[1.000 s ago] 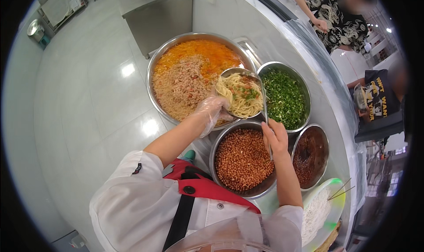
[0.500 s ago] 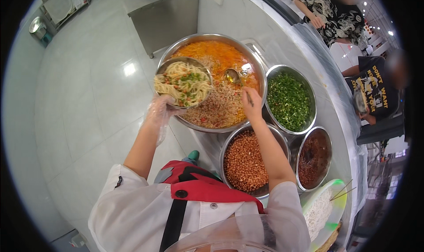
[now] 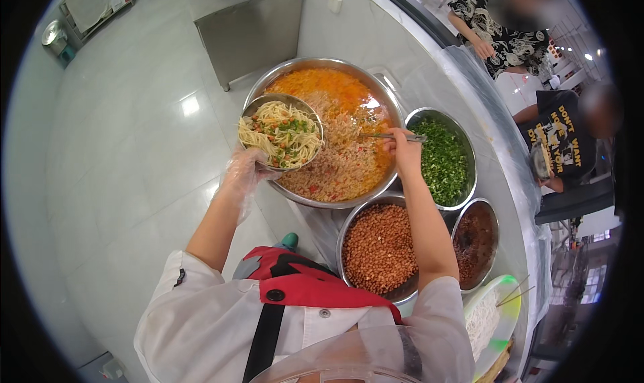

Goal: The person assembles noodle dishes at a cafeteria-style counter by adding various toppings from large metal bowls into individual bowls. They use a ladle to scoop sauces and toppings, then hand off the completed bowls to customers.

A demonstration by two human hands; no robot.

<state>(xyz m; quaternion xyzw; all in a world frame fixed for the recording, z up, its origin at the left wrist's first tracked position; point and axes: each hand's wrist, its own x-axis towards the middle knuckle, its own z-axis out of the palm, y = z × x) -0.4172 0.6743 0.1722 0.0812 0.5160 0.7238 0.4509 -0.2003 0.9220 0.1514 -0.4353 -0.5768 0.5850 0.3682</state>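
Observation:
A metal bowl (image 3: 307, 108) of noodles (image 3: 282, 138) topped with chopped greens and reddish bits is held up by my left hand (image 3: 247, 168), which wears a clear plastic glove. It hangs over the left part of a large steel basin (image 3: 322, 62). My bare right hand (image 3: 405, 151) grips a metal spoon (image 3: 377, 135) by its handle, above the basin's right side. The spoon's head dips into the contents, so it is mostly hidden. Orange, oily liquid (image 3: 322, 80) covers the far part of the basin; minced, crumbly topping (image 3: 329, 175) fills the near part.
Right of the basin stand a pot of chopped greens (image 3: 439, 158), a pot of peanuts (image 3: 379, 249) and a pot of dark red sauce (image 3: 473, 249). A basket of white noodles (image 3: 483, 322) is nearer me. Two people (image 3: 503, 27) stand beyond the counter; a steel cabinet (image 3: 251, 41) is behind the basin.
My right hand has moved slightly right and turned the spoon; its head, visible earlier with oil in it, is now down in the basin's contents. The noodle bowl stays in my left hand.

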